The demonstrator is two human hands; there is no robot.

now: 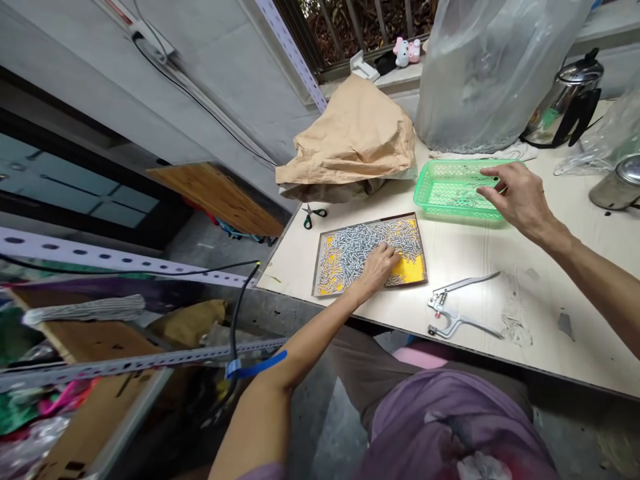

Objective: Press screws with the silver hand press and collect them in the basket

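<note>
A shallow tray (426, 267) with a yellow bottom holds many small silvery metal pieces (357, 247). My left hand (379, 265) rests among them near the tray's front right, its fingers curled together; what they hold, if anything, is too small to name. Above the right end of a green plastic basket (423, 193) is my right hand (520, 197), with thumb and index finger apart and nothing visible between them. Some thin metal pieces (467, 195) lie in the basket. Metal hand pliers (457, 320) lie opened on the table in front of the basket.
Small scissors (313, 215) lie left of the tray on the table (485, 247). Behind are a brown paper bag (355, 133) and a large clear plastic bag (480, 80). A metal kettle (567, 100) and a metal canister (617, 183) stand at the right.
</note>
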